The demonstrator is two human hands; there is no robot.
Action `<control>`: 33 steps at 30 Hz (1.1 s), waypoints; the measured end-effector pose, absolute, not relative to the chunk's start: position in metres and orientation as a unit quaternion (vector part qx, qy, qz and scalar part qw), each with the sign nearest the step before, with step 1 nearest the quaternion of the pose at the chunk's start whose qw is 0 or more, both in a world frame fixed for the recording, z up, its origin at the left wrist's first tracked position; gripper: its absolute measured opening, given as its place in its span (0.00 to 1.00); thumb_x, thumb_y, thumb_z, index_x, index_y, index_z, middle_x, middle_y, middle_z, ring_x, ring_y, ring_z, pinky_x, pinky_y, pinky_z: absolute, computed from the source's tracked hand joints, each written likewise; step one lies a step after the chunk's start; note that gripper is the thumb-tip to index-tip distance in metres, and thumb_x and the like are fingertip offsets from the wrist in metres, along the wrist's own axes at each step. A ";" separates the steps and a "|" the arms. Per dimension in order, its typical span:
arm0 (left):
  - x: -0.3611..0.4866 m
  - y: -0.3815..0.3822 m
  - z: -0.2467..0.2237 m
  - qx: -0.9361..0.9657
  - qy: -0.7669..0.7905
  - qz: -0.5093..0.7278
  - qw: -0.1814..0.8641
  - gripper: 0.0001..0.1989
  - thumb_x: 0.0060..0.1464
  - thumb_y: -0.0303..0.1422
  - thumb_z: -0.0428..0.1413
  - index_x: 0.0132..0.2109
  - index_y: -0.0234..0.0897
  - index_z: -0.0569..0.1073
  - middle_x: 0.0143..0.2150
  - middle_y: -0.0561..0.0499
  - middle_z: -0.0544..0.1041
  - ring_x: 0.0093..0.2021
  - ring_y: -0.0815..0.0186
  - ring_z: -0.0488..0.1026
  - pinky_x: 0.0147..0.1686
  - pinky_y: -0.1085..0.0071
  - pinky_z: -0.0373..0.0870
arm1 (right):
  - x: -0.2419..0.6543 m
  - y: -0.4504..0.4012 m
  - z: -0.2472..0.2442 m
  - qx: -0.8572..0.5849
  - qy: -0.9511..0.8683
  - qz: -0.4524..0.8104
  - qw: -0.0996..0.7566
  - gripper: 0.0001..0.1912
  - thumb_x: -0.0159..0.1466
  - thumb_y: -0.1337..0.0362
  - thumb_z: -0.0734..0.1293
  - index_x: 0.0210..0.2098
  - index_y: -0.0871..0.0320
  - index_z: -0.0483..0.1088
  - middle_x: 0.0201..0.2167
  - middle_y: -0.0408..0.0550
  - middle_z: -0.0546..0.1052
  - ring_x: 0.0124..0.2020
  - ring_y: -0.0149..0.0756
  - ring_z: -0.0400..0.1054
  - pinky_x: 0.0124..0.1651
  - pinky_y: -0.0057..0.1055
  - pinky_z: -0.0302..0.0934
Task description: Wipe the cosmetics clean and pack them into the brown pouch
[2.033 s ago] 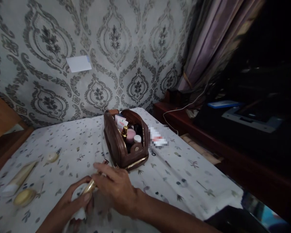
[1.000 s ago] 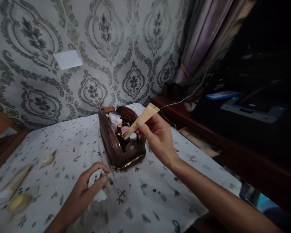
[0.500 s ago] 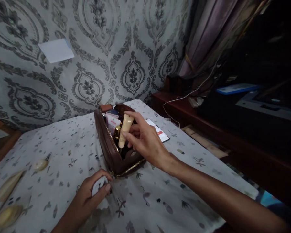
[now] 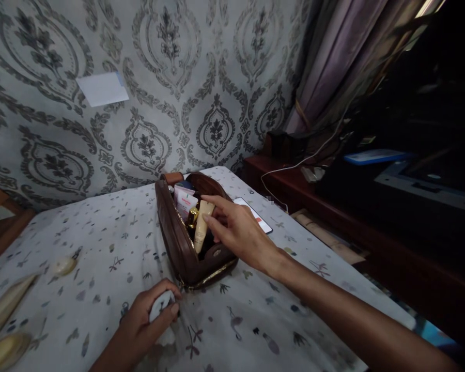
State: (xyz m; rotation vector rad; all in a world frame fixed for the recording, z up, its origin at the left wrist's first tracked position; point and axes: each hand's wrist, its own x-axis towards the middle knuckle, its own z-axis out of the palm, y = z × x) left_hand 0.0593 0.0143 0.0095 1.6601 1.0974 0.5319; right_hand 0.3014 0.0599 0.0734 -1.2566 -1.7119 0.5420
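An open brown zippered bag (image 4: 170, 240) stands on the patterned cloth. Inside it are a pink-and-white tube (image 4: 185, 200) and a gold-capped bottle (image 4: 192, 217). My right hand (image 4: 236, 227) pinches a beige tube (image 4: 203, 227) near its upper end, its lower part within the bag's opening. My left hand (image 4: 147, 315), near the bag's front corner, is wrapped round a crumpled white thing (image 4: 161, 305); what it is, I cannot make out.
On the cloth (image 4: 112, 289) at the left lie a larger beige tube (image 4: 8, 310) and two round yellowish items (image 4: 64, 265). A lit phone (image 4: 256, 216) lies behind my right hand. A dark red ledge (image 4: 287, 178) with a white cable runs along the right.
My right hand has lowered the beige tube a little further into the bag. The whole view has shifted slightly. My left hand still grips the white thing.
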 end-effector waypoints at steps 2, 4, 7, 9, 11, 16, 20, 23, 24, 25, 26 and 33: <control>0.061 0.013 0.010 0.682 0.464 0.230 0.517 0.17 0.60 0.49 0.52 0.37 0.40 0.71 0.29 0.54 0.70 0.31 0.65 0.67 0.35 0.73 0.61 | 0.302 0.060 0.074 -0.508 -0.692 0.227 0.460 0.20 0.66 0.68 0.63 0.57 0.58 0.68 0.30 0.45 0.78 0.24 0.31 0.69 0.29 0.28 0.63; 0.061 0.012 0.011 0.678 0.465 0.232 0.519 0.17 0.59 0.49 0.53 0.37 0.40 0.71 0.29 0.54 0.71 0.32 0.65 0.67 0.36 0.72 0.62 | 0.302 0.060 0.074 -0.507 -0.685 0.240 0.465 0.19 0.66 0.67 0.63 0.57 0.58 0.68 0.32 0.46 0.78 0.24 0.31 0.69 0.28 0.28 0.63; 0.061 0.013 0.011 0.677 0.468 0.233 0.518 0.17 0.59 0.50 0.53 0.37 0.40 0.71 0.28 0.54 0.71 0.31 0.65 0.67 0.36 0.72 0.62 | 0.302 0.059 0.076 -0.507 -0.673 0.259 0.472 0.20 0.66 0.66 0.63 0.57 0.58 0.66 0.33 0.46 0.79 0.23 0.30 0.69 0.28 0.28 0.63; 0.061 0.012 0.011 0.676 0.473 0.227 0.518 0.18 0.59 0.50 0.53 0.38 0.40 0.71 0.28 0.54 0.71 0.31 0.65 0.66 0.36 0.72 0.62 | 0.303 0.058 0.077 -0.512 -0.666 0.268 0.472 0.20 0.66 0.65 0.63 0.57 0.58 0.65 0.32 0.45 0.78 0.22 0.30 0.68 0.27 0.28 0.62; 0.060 0.012 0.011 0.676 0.476 0.227 0.514 0.18 0.59 0.51 0.52 0.38 0.40 0.71 0.28 0.54 0.70 0.31 0.65 0.66 0.35 0.72 0.62 | 0.303 0.058 0.078 -0.516 -0.660 0.266 0.477 0.19 0.65 0.65 0.63 0.55 0.58 0.65 0.32 0.44 0.76 0.22 0.29 0.69 0.27 0.27 0.62; 0.055 0.015 0.007 0.702 0.460 0.224 0.496 0.18 0.60 0.50 0.51 0.38 0.40 0.71 0.28 0.54 0.69 0.31 0.65 0.66 0.35 0.72 0.62 | 0.304 0.060 0.078 -0.511 -0.639 0.271 0.507 0.07 0.65 0.63 0.63 0.42 0.58 0.66 0.28 0.42 0.73 0.23 0.29 0.69 0.27 0.26 0.61; 0.050 0.020 0.004 0.727 0.438 0.199 0.489 0.16 0.61 0.48 0.51 0.39 0.40 0.71 0.29 0.53 0.71 0.31 0.65 0.68 0.33 0.72 0.63 | 0.302 0.063 0.077 -0.478 -0.635 0.302 0.527 0.07 0.65 0.61 0.65 0.34 0.57 0.66 0.22 0.40 0.71 0.22 0.29 0.67 0.25 0.25 0.60; 0.051 0.020 0.004 0.722 0.442 0.222 0.484 0.16 0.61 0.48 0.51 0.38 0.40 0.72 0.29 0.53 0.71 0.30 0.65 0.68 0.33 0.72 0.64 | 0.301 0.064 0.077 -0.458 -0.643 0.305 0.533 0.07 0.65 0.62 0.65 0.32 0.58 0.67 0.21 0.40 0.70 0.21 0.28 0.66 0.25 0.25 0.60; 0.052 0.020 0.005 0.721 0.443 0.222 0.484 0.16 0.61 0.48 0.51 0.38 0.40 0.72 0.29 0.53 0.72 0.30 0.65 0.68 0.34 0.72 0.65 | 0.300 0.064 0.077 -0.454 -0.647 0.304 0.533 0.07 0.65 0.62 0.65 0.32 0.58 0.67 0.21 0.39 0.70 0.21 0.28 0.65 0.25 0.25 0.59; 0.052 0.019 0.005 0.721 0.445 0.219 0.484 0.16 0.61 0.48 0.51 0.38 0.40 0.72 0.29 0.52 0.72 0.31 0.65 0.69 0.34 0.72 0.65 | 0.300 0.064 0.078 -0.450 -0.649 0.302 0.534 0.07 0.65 0.63 0.64 0.31 0.58 0.68 0.21 0.39 0.70 0.21 0.27 0.65 0.25 0.25 0.59; 0.053 0.019 0.006 0.722 0.446 0.215 0.484 0.17 0.61 0.48 0.51 0.38 0.40 0.72 0.30 0.52 0.73 0.31 0.64 0.69 0.34 0.72 0.66 | 0.301 0.064 0.079 -0.446 -0.648 0.299 0.540 0.07 0.65 0.63 0.64 0.31 0.58 0.68 0.21 0.39 0.70 0.20 0.27 0.65 0.25 0.25 0.59; 0.055 0.015 0.026 0.738 0.487 0.254 0.392 0.13 0.59 0.45 0.55 0.41 0.42 0.77 0.32 0.50 0.77 0.32 0.62 0.74 0.34 0.73 0.68 | 0.316 0.059 0.102 -0.429 -0.581 0.230 0.653 0.14 0.64 0.52 0.69 0.31 0.56 0.68 0.22 0.40 0.72 0.21 0.29 0.68 0.23 0.26 0.63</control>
